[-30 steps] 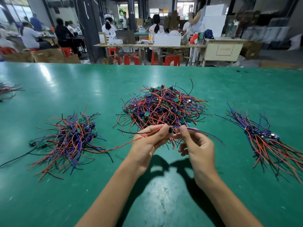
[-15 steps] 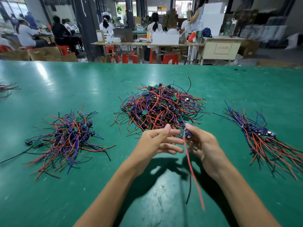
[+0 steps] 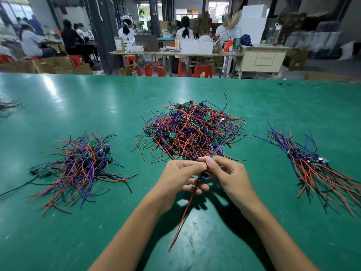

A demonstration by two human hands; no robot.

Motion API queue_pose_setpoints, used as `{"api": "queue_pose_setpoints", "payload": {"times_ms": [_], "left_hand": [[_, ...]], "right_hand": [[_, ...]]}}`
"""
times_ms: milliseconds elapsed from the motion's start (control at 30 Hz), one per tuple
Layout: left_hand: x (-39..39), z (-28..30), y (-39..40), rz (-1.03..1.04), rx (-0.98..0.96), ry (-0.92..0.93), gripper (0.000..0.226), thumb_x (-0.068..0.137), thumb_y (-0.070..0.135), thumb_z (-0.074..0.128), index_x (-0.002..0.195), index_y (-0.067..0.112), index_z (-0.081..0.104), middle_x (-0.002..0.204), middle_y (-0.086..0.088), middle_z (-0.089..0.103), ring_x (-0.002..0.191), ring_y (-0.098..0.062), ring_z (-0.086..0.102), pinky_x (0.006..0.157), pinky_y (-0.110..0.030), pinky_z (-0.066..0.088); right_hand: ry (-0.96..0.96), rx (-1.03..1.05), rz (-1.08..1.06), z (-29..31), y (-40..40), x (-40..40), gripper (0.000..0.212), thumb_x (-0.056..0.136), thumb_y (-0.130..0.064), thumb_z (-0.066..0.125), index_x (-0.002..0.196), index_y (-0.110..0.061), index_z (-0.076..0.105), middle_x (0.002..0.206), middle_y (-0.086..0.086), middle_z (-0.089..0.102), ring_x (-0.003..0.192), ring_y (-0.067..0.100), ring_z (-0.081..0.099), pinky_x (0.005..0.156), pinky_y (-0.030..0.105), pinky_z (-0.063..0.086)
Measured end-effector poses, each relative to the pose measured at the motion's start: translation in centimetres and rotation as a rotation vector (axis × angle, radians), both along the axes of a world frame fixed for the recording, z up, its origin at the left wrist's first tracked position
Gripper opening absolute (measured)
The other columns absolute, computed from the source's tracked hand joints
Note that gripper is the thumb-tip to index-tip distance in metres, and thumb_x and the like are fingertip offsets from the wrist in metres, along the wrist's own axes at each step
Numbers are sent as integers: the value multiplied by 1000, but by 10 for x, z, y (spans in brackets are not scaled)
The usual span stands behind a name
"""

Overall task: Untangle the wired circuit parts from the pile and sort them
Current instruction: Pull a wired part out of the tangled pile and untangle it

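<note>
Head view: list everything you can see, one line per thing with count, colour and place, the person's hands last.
Table: one, green, fills the foreground.
Middle pile: one tangle of red, blue and black wires with small green boards, centre of the table.
Left pile: one looser tangle, same colours, left of centre.
Right bundle: one, wires lying roughly parallel, right side.
Stray wires: a few, dark, far left edge.
Held part: one, small and dark, a red wire hanging down from it, between both hands.
Stools: several, red, background.
People: several, seated at far tables.
Left hand: fingers pinch the held part.
Right hand: fingers pinch it too.
</note>
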State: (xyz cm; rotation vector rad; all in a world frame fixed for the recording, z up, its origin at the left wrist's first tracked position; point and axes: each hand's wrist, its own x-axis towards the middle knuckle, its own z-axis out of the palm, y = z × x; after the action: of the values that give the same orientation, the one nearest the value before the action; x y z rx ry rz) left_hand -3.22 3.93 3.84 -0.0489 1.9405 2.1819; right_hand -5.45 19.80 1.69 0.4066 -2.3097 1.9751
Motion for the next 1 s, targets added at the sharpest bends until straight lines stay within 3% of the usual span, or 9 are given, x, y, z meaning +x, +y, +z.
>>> {"api": "queue_pose_setpoints", "payload": {"times_ms": [133, 233, 367, 467, 533, 667, 800, 900, 1000], "left_hand": [[0, -1, 2, 42, -41, 68, 14, 93, 15, 69, 93, 7, 81, 88, 1, 78, 52, -18, 66, 48, -22, 51], [0, -2, 0, 44, -143, 114, 16, 90, 13, 70, 80, 8, 82, 76, -4, 77, 44, -14, 58, 44, -20, 44], [-1, 0, -3, -45, -195, 133, 15, 85, 13, 71, 81, 2, 81, 77, -13, 77, 41, -12, 46, 42, -19, 36], [1, 1, -5, -159, -229, 111, 17, 85, 12, 70, 82, -1, 80, 79, -14, 77, 42, -12, 44, 41, -18, 35], [2, 1, -6, -236, -228, 81, 18, 87, 12, 68, 79, 2, 80, 81, -15, 77, 42, -11, 43, 40, -17, 35], [2, 5, -8, -316, -224, 17, 22, 90, 15, 66, 76, 9, 81, 81, -13, 77, 41, -9, 42, 40, -16, 33], [2, 6, -14, -337, -224, -15, 22, 92, 16, 65, 77, 11, 81, 81, -11, 77, 42, -8, 43, 41, -15, 33], [2, 5, -18, -355, -221, -14, 21, 92, 18, 65, 80, 12, 81, 83, -9, 78, 44, -8, 47, 43, -16, 36], [2, 3, -22, -369, -181, -21, 20, 95, 27, 67, 96, 12, 81, 97, -9, 78, 52, -8, 51, 50, -14, 41]], "right_hand": [[-108, -148, 42, 2, -11, 8, 31, 105, -16, 50, 95, -19, 79, 80, 18, 67, 69, 18, 57, 56, 24, 51], [-108, -149, -32, -2, -20, 10, 32, 103, -10, 47, 88, -12, 75, 76, 8, 69, 68, 26, 56, 61, 30, 48], [-204, -240, -147, -2, -21, 3, 31, 102, -10, 43, 84, -12, 68, 72, 1, 70, 53, 11, 56, 46, 21, 43], [-213, -167, -261, -5, -7, -8, 31, 102, -15, 42, 85, -16, 67, 60, -2, 63, 47, 15, 54, 40, 20, 38], [-173, -99, -356, -7, 1, -12, 30, 102, -17, 42, 84, -20, 65, 76, -3, 70, 52, 16, 57, 43, 24, 42], [60, 206, -490, -10, 5, -12, 22, 100, -27, 39, 87, -28, 58, 93, -10, 73, 76, 24, 67, 76, 40, 52], [146, 362, -563, -12, 2, -9, 22, 94, -40, 30, 91, -32, 50, 88, -11, 72, 73, 25, 63, 71, 38, 47], [19, 55, -458, -10, 1, -12, 23, 101, -25, 39, 87, -26, 58, 84, -3, 74, 54, 18, 60, 56, 28, 45], [-79, -224, -354, -3, 6, -14, 28, 102, -16, 41, 86, -22, 62, 74, 2, 73, 45, 10, 50, 43, 19, 37]]}}
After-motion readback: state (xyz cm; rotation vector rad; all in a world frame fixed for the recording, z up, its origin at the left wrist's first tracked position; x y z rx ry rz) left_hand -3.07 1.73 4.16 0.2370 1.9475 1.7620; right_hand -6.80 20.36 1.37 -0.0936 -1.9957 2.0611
